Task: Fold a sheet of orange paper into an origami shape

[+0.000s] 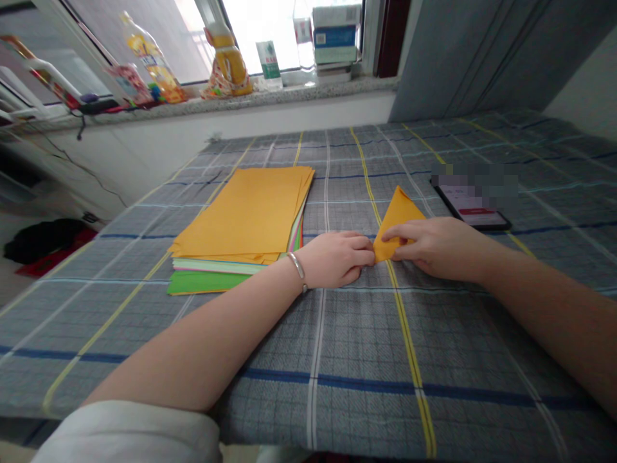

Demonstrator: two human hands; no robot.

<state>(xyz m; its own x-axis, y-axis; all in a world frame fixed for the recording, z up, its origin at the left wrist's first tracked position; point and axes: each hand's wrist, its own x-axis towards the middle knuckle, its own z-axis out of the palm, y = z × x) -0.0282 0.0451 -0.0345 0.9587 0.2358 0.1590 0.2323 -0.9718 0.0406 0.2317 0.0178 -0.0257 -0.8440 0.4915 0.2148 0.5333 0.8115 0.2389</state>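
Observation:
A folded sheet of orange paper lies on the plaid cloth, its pointed corner facing away from me. My left hand, with a silver bangle at the wrist, has its fingers closed on the paper's near left corner. On the paper's lower right part rests my right hand, index finger stretched across it and the other fingers curled at the near edge. The paper's right part is hidden under that hand. Left of it sits a stack of coloured paper, orange sheets on top, white and green ones below.
A phone lies to the right, beyond my right hand. The plaid cloth covers the whole surface. At the back, the windowsill holds bottles, a tissue pack and stacked boxes. A grey curtain hangs at the back right.

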